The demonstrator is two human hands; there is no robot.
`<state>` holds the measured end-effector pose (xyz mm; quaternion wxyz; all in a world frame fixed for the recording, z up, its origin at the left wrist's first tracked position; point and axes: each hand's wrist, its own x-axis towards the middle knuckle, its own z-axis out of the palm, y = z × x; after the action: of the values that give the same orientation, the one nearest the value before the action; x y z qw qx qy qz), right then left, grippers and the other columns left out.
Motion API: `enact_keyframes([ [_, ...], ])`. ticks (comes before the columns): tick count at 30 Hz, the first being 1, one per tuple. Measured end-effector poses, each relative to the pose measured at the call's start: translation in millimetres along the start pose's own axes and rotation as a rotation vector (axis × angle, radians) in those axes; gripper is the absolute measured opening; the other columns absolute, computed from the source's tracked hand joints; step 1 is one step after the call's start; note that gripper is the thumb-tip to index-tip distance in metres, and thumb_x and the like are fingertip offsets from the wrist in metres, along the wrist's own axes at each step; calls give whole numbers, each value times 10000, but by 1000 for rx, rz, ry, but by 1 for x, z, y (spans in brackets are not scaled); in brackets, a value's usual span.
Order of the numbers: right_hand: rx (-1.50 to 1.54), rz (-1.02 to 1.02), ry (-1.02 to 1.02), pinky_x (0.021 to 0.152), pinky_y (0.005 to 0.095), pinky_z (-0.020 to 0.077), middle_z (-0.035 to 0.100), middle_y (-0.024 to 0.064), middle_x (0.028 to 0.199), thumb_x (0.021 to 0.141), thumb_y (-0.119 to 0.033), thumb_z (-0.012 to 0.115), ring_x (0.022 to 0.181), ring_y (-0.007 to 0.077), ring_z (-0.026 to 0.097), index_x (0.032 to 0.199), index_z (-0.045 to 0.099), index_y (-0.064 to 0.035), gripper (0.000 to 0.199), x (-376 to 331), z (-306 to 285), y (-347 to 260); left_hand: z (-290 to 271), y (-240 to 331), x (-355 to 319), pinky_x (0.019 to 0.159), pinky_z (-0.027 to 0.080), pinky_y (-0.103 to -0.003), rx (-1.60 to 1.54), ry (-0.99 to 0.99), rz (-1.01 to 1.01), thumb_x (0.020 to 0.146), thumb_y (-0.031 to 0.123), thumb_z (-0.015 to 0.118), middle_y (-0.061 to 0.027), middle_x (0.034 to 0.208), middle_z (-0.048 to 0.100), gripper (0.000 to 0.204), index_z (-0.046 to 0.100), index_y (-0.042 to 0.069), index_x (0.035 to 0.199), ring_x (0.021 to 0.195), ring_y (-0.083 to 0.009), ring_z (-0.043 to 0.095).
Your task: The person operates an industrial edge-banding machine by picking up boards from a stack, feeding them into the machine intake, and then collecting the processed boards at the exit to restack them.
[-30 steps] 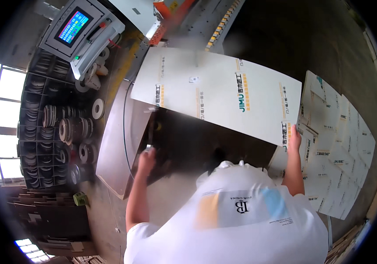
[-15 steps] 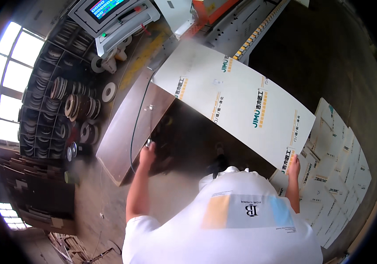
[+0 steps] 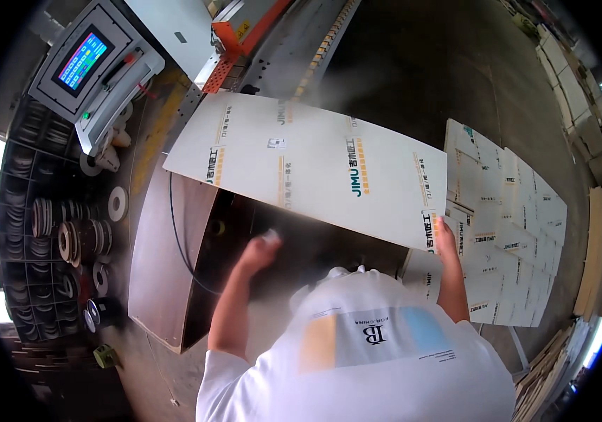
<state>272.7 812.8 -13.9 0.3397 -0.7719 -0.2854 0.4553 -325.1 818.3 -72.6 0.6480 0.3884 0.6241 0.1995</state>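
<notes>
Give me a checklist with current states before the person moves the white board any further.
1. Right hand on the large white panel: ok, it holds the near right corner.
2. Left hand on the panel: not ok, it is off the board, blurred, beneath the near edge.
3. Grip strength of the right hand: cannot tell.
4. Panel level: cannot tell.
5. Far end near the machine's orange guard: cannot tell whether it touches.
6. Stack of white panels to the right: ok, apart from the held board's main face.

Just above the right hand's fingers [image 3: 444, 228], the panel [image 3: 315, 165] is cream-white with green and orange printed stripes. Panels stacked [image 3: 508, 232] beside those fingers share that pattern. Below the left hand's fingers [image 3: 267, 243], the surface [image 3: 167, 260] is brown.
</notes>
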Motion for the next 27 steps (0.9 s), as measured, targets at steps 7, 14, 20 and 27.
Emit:
enact_keyframes([
  [7, 92, 200, 29, 860, 343, 552, 710, 102, 1112, 1036, -543, 438, 971, 199, 693, 1288, 631, -11, 620, 20, 10, 41, 14, 14, -87, 890, 511, -375, 760, -446, -29, 915, 455, 708, -140, 1077, 720, 430, 704, 101, 1159, 992, -262, 674],
  [14, 460, 263, -29, 899, 362, 550, 704, 78, 1160, 1041, -521, 421, 1003, 218, 689, 1297, 627, -18, 600, -11, 17, 47, -68, -13, -84, 485, 380, -279, 233, 627, 19, 977, 325, 673, 21, 636, 547, 293, 599, 98, 806, 543, -76, 489],
  [20, 571, 115, -3, 999, 364, 484, 633, 91, 1320, 1056, -459, 425, 1171, 224, 616, 1408, 539, -20, 574, -28, 34, 52, -41, 83, -40, 450, 357, -221, -498, 539, 21, 1005, 326, 632, 18, 733, 587, 208, 611, 119, 992, 568, -85, 510],
  [27, 485, 135, 94, 1008, 337, 475, 617, 89, 1355, 1055, -434, 464, 1194, 211, 605, 1433, 515, 1, 578, -25, 31, 10, 11, 118, 7, 622, 551, -257, -708, 507, 75, 1020, 247, 617, 9, 928, 607, 268, 593, 80, 1229, 827, -84, 600],
])
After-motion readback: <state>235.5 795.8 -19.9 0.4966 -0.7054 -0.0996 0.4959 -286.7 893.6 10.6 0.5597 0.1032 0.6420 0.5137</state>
